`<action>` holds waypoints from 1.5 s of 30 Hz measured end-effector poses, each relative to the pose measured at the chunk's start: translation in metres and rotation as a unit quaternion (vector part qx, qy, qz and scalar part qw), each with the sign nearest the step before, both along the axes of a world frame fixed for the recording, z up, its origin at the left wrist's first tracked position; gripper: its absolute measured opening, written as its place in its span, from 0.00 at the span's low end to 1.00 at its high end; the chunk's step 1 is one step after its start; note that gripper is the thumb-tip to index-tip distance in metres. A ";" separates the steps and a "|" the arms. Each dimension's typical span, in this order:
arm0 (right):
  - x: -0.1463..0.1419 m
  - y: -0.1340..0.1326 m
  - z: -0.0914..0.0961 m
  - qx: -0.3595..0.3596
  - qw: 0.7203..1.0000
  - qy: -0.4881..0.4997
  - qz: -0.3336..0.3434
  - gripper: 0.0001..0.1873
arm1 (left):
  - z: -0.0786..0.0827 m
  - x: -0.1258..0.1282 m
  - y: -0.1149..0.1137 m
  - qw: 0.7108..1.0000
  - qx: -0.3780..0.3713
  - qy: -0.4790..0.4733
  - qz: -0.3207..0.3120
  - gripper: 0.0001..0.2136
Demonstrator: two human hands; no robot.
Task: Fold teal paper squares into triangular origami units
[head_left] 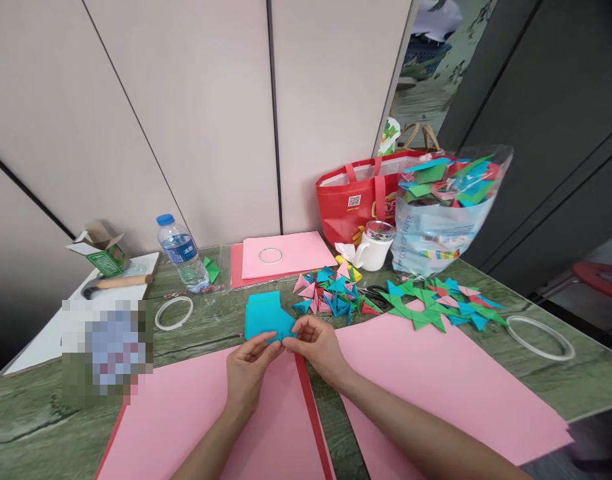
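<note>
My left hand (250, 371) and my right hand (315, 346) meet over the table, each pinching the near edge of a small blue paper piece (282, 329). That piece rests against a stack of blue paper squares (262, 311) lying just beyond my fingers. Under my hands lies a pink paper sheet (206, 427) with a red sheet edge (310, 407) beside it. A heap of folded paper triangles (331, 293) in blue, pink, green and red sits beyond my right hand.
A second pink sheet (446, 380) lies at right, with folded green and blue pieces (436, 303) on its far end. White rings (173, 313) (540, 337), a water bottle (182, 253), a white mug (375, 247), a red bag (356, 197), a plastic bag of papers (443, 213) and a small box (100, 250) stand around.
</note>
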State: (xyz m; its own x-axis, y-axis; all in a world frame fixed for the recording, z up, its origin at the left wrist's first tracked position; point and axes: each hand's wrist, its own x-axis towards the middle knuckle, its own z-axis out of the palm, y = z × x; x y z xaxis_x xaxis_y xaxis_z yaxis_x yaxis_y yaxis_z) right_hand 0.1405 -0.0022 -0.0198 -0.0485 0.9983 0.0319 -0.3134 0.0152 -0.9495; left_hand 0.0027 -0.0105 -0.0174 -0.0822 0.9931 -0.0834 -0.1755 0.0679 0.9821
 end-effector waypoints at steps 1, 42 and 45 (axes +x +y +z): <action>0.000 0.000 0.000 -0.002 1.000 -0.001 -0.001 0.13 | 0.000 0.000 0.000 1.000 0.000 0.003 0.003 0.11; -0.003 0.002 -0.005 -0.011 0.998 -0.034 0.055 0.13 | 0.005 -0.002 0.004 0.997 -0.050 -0.038 -0.034 0.13; -0.003 0.002 -0.003 -0.015 0.997 -0.050 0.051 0.12 | 0.006 -0.005 0.004 0.997 -0.040 -0.023 -0.054 0.12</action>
State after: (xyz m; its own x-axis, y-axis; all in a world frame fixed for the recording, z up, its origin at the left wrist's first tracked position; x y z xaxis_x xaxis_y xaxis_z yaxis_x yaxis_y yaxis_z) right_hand 0.1377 -0.0005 -0.0224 -0.1512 0.9885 -0.0084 -0.2155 -0.0412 -0.9756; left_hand -0.0019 -0.0062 -0.0110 0.0303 0.9860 -0.1640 -0.2071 0.1667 0.9640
